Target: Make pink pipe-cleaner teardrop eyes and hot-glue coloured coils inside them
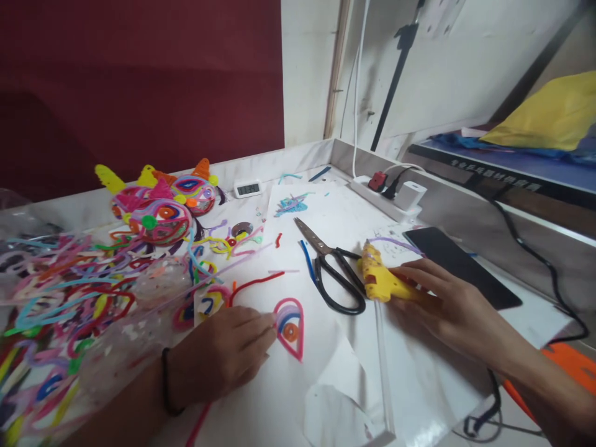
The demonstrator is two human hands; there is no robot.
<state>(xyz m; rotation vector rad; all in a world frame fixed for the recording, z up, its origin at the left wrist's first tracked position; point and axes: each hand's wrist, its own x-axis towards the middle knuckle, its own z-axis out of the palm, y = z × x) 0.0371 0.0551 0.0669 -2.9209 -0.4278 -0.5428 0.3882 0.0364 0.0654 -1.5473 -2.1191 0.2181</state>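
Between its fingertips my left hand (pixel 228 351) pinches the left edge of a teardrop eye shape (pixel 290 330) made of pipe cleaners, pink outside with purple, blue and orange inside. My right hand (pixel 437 304) is wrapped round the handle of a yellow hot glue gun (pixel 378 276), its body resting over the table to the right of the eye. Black-handled scissors (pixel 333 267) lie partly spread just left of the glue gun. A red pipe cleaner (pixel 256 282) stretches above my left hand.
Loose pipe cleaners (pixel 93 292) pile up on the left. Behind them sit decorated animal masks (pixel 161 214). A small digital timer (pixel 248 188), power strip (pixel 386 198) and black phone-like slab (pixel 460 267) stand farther back and right. A raised rim (pixel 298 160) borders the table.
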